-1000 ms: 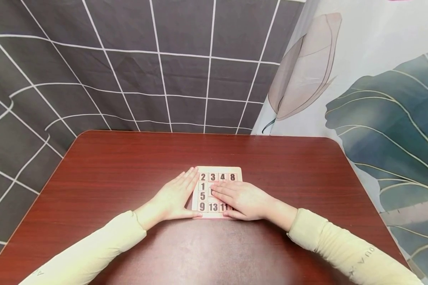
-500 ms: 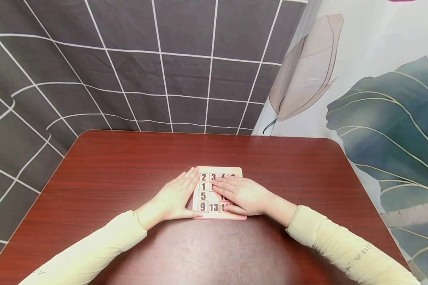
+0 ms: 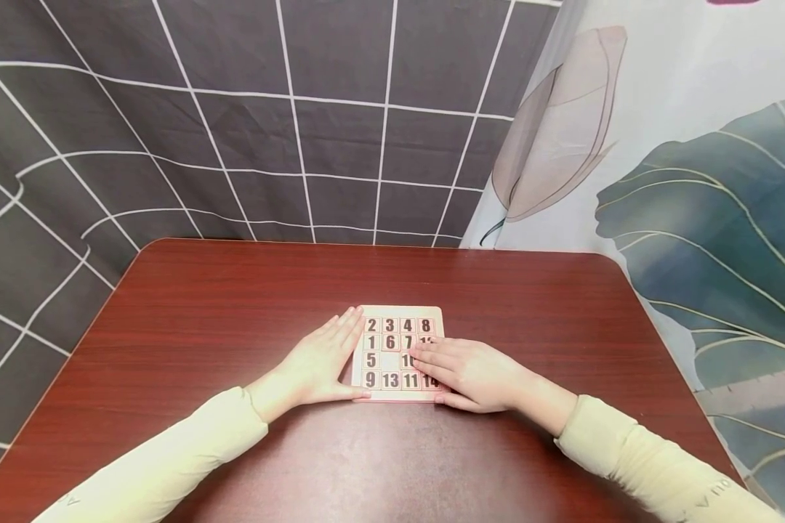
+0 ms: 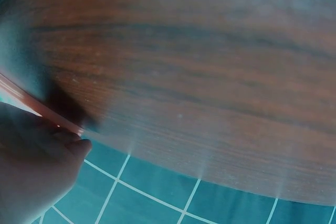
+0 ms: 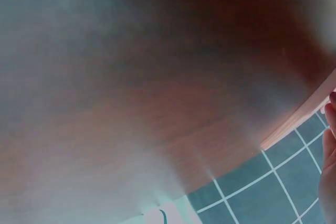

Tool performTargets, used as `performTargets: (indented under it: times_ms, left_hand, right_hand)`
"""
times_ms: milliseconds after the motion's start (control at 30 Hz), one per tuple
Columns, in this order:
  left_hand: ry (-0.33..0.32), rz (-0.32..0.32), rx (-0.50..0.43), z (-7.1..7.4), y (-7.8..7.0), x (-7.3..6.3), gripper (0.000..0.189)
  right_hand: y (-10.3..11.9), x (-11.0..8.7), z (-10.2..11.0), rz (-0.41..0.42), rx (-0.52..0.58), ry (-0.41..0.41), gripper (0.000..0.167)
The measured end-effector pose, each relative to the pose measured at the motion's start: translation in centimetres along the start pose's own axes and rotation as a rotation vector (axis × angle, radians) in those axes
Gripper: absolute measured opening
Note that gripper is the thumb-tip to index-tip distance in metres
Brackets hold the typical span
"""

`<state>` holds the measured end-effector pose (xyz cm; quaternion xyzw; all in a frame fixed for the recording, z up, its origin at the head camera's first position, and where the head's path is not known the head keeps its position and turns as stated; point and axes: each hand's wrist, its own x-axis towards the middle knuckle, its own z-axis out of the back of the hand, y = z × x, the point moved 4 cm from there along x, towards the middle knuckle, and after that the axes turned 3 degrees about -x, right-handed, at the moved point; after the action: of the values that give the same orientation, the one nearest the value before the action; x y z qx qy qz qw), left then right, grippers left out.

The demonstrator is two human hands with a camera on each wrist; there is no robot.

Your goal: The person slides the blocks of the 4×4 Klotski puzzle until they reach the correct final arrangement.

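Note:
A pale number sliding puzzle (image 3: 399, 311) lies flat on the table, its numbered tiles upright to the wearer. Beside the tile 5, in the third row, is a blank space (image 3: 389, 361). My left hand (image 3: 314, 363) braces the puzzle's left side, fingers straight along its upper edge and thumb at the lower corner. Straight fingers of my right hand (image 3: 474, 374) rest over the right-hand tiles, partly covering 10, 12 and 14 and hiding the third row's last place. In the left wrist view, left fingers (image 4: 44, 166) meet the puzzle's edge (image 4: 52, 117).
The reddish-brown wooden table (image 3: 248, 290) has rounded far corners. Behind it hangs a dark grey cloth (image 3: 340, 138) with white grid lines. A white curtain (image 3: 562, 232) with leaf prints hangs at the right.
The 6 tile has slid up one row, leaving the third-row space blank. My right hand rose slightly, then drew right and nearer, uncovering more tiles. The left hand stays in place.

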<state>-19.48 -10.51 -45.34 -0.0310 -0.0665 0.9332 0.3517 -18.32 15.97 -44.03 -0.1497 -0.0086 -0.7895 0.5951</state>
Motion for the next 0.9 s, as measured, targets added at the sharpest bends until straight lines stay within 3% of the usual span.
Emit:
performTargets:
  times_ms: [567, 900]
  left_hand:
    - [-0.012, -0.002, 0.000, 0.1, 0.0, -0.1, 0.117]
    - [-0.026, -0.007, 0.016, 0.2, -0.2, -0.2, 0.116]
  right_hand:
    - [0.4, 1.8, -1.2, 0.028, 0.024, 0.012, 0.057]
    - [0.9, 1.6, -0.3, 0.024, 0.040, 0.025, 0.060]
